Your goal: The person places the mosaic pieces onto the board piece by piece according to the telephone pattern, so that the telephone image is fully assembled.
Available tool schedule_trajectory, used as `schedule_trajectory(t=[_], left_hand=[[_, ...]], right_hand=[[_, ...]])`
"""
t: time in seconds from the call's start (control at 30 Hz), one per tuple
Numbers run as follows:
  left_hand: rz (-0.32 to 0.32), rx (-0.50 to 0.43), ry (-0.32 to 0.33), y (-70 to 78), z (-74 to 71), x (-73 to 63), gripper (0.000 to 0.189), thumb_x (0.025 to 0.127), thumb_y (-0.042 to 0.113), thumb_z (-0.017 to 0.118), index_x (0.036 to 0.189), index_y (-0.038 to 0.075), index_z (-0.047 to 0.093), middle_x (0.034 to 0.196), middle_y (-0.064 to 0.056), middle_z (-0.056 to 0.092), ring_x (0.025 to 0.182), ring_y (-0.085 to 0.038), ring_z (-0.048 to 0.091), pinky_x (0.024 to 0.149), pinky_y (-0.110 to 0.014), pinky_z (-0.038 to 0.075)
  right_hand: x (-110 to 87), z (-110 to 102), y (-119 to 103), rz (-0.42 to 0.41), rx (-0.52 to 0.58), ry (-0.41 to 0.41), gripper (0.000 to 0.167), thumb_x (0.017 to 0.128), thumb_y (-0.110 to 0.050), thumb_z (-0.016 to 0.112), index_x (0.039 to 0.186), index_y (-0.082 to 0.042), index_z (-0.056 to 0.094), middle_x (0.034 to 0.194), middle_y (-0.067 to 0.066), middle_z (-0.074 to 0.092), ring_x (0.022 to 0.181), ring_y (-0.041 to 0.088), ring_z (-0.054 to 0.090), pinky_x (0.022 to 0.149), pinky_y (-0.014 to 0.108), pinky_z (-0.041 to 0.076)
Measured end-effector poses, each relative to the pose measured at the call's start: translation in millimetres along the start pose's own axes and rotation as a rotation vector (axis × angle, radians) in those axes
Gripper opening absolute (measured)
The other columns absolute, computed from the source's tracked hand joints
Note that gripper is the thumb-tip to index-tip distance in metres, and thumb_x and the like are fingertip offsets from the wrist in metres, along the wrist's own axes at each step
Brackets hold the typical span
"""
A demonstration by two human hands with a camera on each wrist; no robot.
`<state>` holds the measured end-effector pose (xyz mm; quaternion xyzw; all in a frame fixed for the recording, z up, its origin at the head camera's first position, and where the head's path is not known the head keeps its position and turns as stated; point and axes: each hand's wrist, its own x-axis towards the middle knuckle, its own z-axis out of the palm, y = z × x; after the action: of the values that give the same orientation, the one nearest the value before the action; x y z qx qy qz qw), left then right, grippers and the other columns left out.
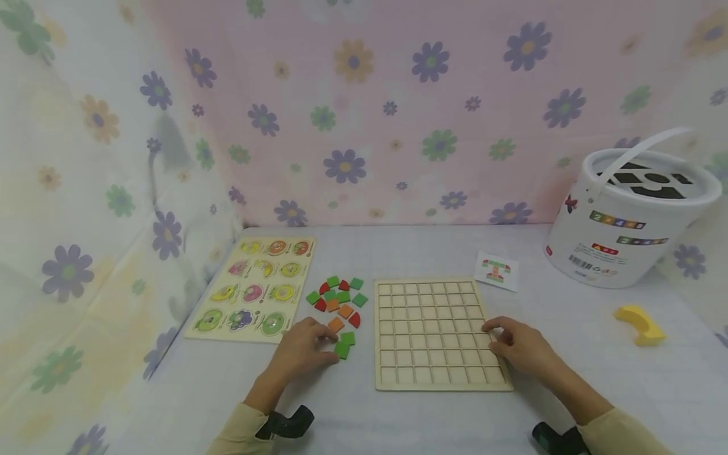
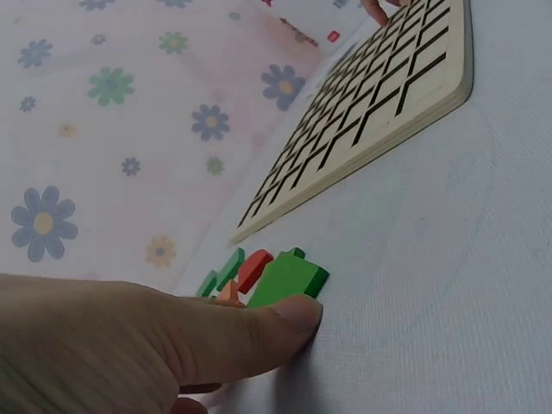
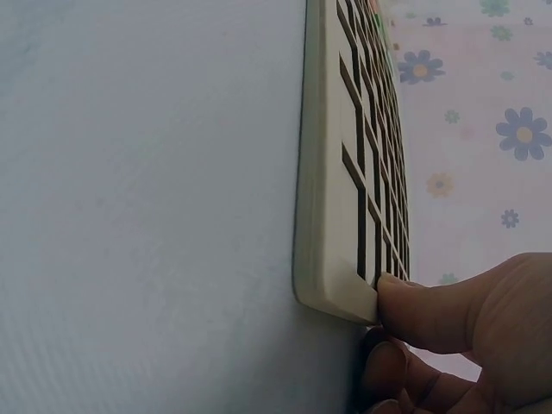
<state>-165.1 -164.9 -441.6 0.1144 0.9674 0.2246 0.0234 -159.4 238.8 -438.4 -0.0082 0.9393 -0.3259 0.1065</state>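
My left hand [image 1: 304, 347] is lowered beside the green square tiles [image 1: 343, 349], with thumb and forefinger apart in the head view. In the left wrist view its thumb touches the side of a green tile [image 2: 286, 279]; the other fingers are mostly hidden. Orange squares [image 1: 345, 311] and red quarter-round tiles [image 1: 354, 320] lie in the loose group just beyond. A wooden grid board [image 1: 432, 335] lies flat, its squares bare. At its right edge, my right hand [image 1: 520, 346] holds the board with thumb and curled fingers near the front corner.
A fruit picture board [image 1: 256, 291] lies left of the tiles. Behind the grid board is a small pattern card [image 1: 497, 271]. A white bucket [image 1: 620, 234] with a shape-hole lid stands at the back right, and a yellow arched block [image 1: 639, 325] lies in front of it.
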Motion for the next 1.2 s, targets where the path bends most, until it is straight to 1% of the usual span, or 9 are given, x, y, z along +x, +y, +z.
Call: schedule_trajectory(t=[0.13, 0.23, 0.33, 0.43, 0.53, 0.6, 0.7, 0.87, 1.2], left_hand=[[0.04, -0.005, -0.004, -2.3, 4.6, 0.4, 0.025, 0.071, 0.026, 0.087, 0.094, 0.021, 0.077, 0.09, 0.006, 0.059, 0.084, -0.01, 0.051, 0.076, -0.03, 0.047], [0.084, 0.061, 0.024, -4.0, 9.4, 1.0, 0.024, 0.073, 0.032, 0.086, 0.094, 0.023, 0.077, 0.089, 0.008, 0.06, 0.083, -0.008, 0.052, 0.073, -0.027, 0.046], [0.167, 0.194, 0.109, -5.8, 14.7, 2.0, 0.023, 0.074, 0.04, 0.084, 0.091, 0.026, 0.075, 0.086, 0.012, 0.06, 0.079, -0.007, 0.052, 0.07, -0.025, 0.043], [0.281, 0.317, 0.24, -4.8, 17.7, 5.4, 0.023, 0.074, 0.044, 0.082, 0.085, 0.026, 0.073, 0.081, 0.013, 0.059, 0.076, -0.007, 0.053, 0.068, -0.025, 0.041], [0.388, 0.338, 0.349, 2.4, 16.2, 14.5, 0.022, 0.074, 0.041, 0.082, 0.08, 0.023, 0.071, 0.075, 0.011, 0.058, 0.071, -0.008, 0.053, 0.062, -0.024, 0.039], [0.44, 0.32, 0.381, 10.6, 13.4, 23.2, 0.022, 0.074, 0.039, 0.082, 0.079, 0.021, 0.07, 0.074, 0.01, 0.06, 0.068, -0.007, 0.053, 0.06, -0.023, 0.039], [0.476, 0.301, 0.348, 24.5, 9.1, 37.4, 0.023, 0.077, 0.039, 0.081, 0.083, 0.019, 0.073, 0.075, 0.006, 0.062, 0.066, -0.008, 0.052, 0.059, -0.023, 0.04], [0.433, 0.325, 0.242, 42.5, 7.9, 57.9, 0.029, 0.082, 0.044, 0.076, 0.096, 0.019, 0.076, 0.087, 0.005, 0.066, 0.078, -0.011, 0.06, 0.067, -0.027, 0.047], [0.385, 0.408, 0.139, 61.1, 11.9, 92.0, 0.031, 0.09, 0.048, 0.065, 0.104, 0.023, 0.077, 0.098, 0.005, 0.07, 0.087, -0.014, 0.064, 0.072, -0.03, 0.049]], right_hand=[[-1.4, 3.3, 0.6, 0.014, 0.002, -0.004, 0.032, 0.092, -0.011, 0.064, 0.123, -0.007, 0.06, 0.085, 0.006, 0.054, 0.073, 0.019, 0.048, 0.06, 0.032, 0.039], [-2.6, 4.9, 0.9, 0.015, -0.009, -0.002, 0.032, 0.091, -0.01, 0.064, 0.123, -0.007, 0.06, 0.085, 0.006, 0.055, 0.074, 0.019, 0.049, 0.06, 0.032, 0.039], [-3.0, 6.0, 1.5, 0.002, -0.022, 0.005, 0.032, 0.091, -0.01, 0.064, 0.122, -0.007, 0.061, 0.084, 0.006, 0.055, 0.074, 0.019, 0.049, 0.061, 0.031, 0.039], [-2.7, 6.1, 2.3, -0.014, -0.032, 0.014, 0.031, 0.091, -0.01, 0.065, 0.122, -0.007, 0.061, 0.084, 0.005, 0.055, 0.074, 0.019, 0.049, 0.061, 0.031, 0.039], [-2.4, 5.1, 2.7, -0.016, -0.029, 0.019, 0.031, 0.091, -0.009, 0.065, 0.121, -0.007, 0.061, 0.083, 0.006, 0.055, 0.073, 0.019, 0.049, 0.06, 0.032, 0.039], [-2.2, 4.1, 2.7, -0.009, -0.028, 0.02, 0.031, 0.091, -0.009, 0.064, 0.121, -0.007, 0.061, 0.084, 0.006, 0.055, 0.073, 0.019, 0.049, 0.06, 0.032, 0.039], [-1.8, 3.1, 2.4, -0.003, -0.03, 0.021, 0.031, 0.091, -0.009, 0.064, 0.122, -0.007, 0.061, 0.084, 0.006, 0.055, 0.073, 0.019, 0.049, 0.06, 0.032, 0.039], [-1.0, 3.2, 1.2, -0.017, -0.034, 0.028, 0.032, 0.091, -0.01, 0.065, 0.122, -0.007, 0.061, 0.082, 0.005, 0.054, 0.071, 0.019, 0.048, 0.059, 0.031, 0.038], [-2.4, 2.8, 0.2, -0.029, -0.023, 0.037, 0.031, 0.091, -0.009, 0.064, 0.121, -0.007, 0.061, 0.08, 0.005, 0.052, 0.069, 0.018, 0.047, 0.057, 0.031, 0.038]])
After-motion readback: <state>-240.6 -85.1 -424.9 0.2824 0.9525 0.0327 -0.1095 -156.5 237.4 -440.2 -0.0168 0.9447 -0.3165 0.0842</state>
